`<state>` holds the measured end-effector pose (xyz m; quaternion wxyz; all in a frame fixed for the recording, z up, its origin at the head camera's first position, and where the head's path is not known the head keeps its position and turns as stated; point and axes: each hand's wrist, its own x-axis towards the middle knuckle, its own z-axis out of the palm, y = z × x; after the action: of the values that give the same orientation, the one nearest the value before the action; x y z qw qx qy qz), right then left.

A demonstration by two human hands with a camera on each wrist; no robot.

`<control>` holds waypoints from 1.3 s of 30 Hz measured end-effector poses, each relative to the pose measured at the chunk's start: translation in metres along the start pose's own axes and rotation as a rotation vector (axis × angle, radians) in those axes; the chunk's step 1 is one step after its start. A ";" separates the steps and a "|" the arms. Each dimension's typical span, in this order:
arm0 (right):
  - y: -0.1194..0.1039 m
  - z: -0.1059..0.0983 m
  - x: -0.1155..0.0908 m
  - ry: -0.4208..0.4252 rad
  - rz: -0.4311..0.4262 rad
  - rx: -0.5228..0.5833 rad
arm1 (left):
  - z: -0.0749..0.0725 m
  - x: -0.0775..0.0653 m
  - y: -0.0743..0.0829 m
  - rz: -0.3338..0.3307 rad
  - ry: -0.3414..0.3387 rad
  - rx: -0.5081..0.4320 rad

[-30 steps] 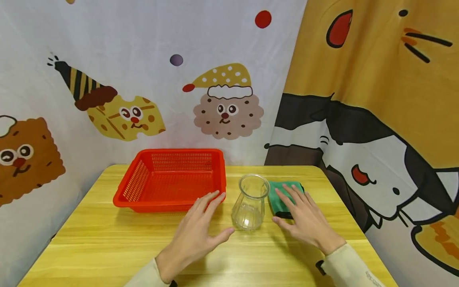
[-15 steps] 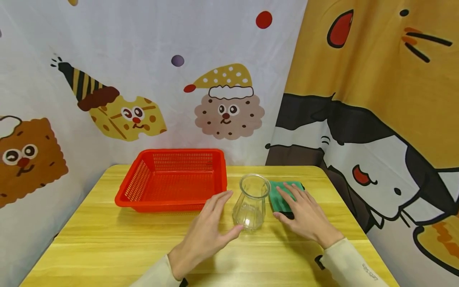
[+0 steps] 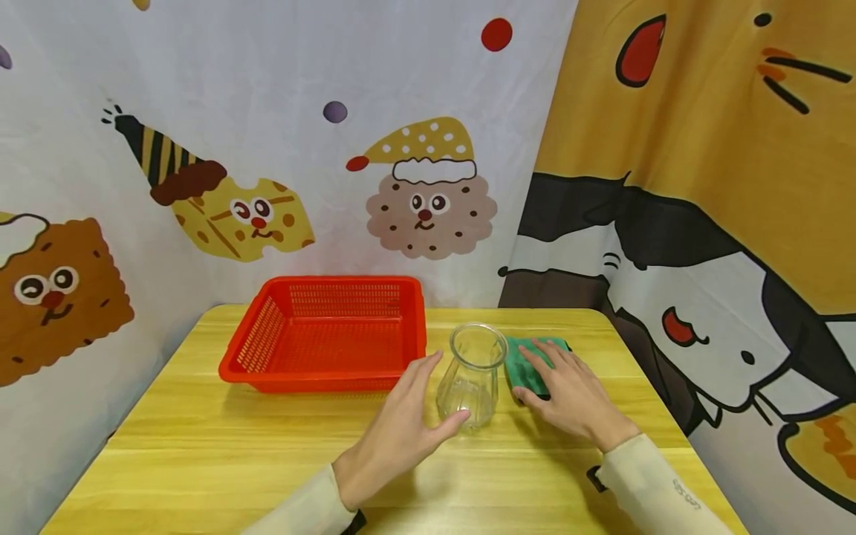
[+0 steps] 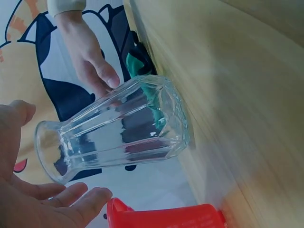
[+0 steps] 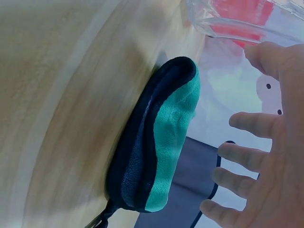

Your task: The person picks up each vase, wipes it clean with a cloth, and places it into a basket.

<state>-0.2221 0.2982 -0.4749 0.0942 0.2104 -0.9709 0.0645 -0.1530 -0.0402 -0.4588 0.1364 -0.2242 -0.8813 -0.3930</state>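
Note:
A clear glass vase (image 3: 472,379) with a flared rim stands upright on the table, between my two hands. My left hand (image 3: 401,435) is at its left side, thumb and fingers spread apart; in the left wrist view the fingers lie near the vase's neck (image 4: 64,147) with a gap between. A folded green towel (image 3: 524,365) with a black edge lies to the vase's right. Over it hovers my right hand (image 3: 568,394), fingers extended and holding nothing. In the right wrist view the towel (image 5: 173,142) shows its folded layers, apart from the fingers.
A red plastic basket (image 3: 321,385) with slotted walls stands at the back left of the wooden table (image 3: 200,461). Behind the table hangs a printed curtain (image 3: 267,74) with cartoon figures.
My left hand has moved right, closer to the vase. The right hand stays over the towel almost in place. The vase, towel and basket have not moved on the table.

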 end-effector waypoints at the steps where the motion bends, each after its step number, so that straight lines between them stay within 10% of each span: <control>1: 0.001 0.000 0.001 -0.003 0.001 0.000 | 0.001 0.001 0.000 -0.001 0.000 -0.011; 39: 0.013 0.012 0.013 -0.074 0.019 0.013 | 0.036 0.036 0.001 -0.059 -0.021 -0.127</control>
<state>-0.2412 0.3023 -0.4847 0.0564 0.2040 -0.9752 0.0641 -0.1862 -0.0022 -0.4665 0.1010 -0.2106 -0.8622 -0.4495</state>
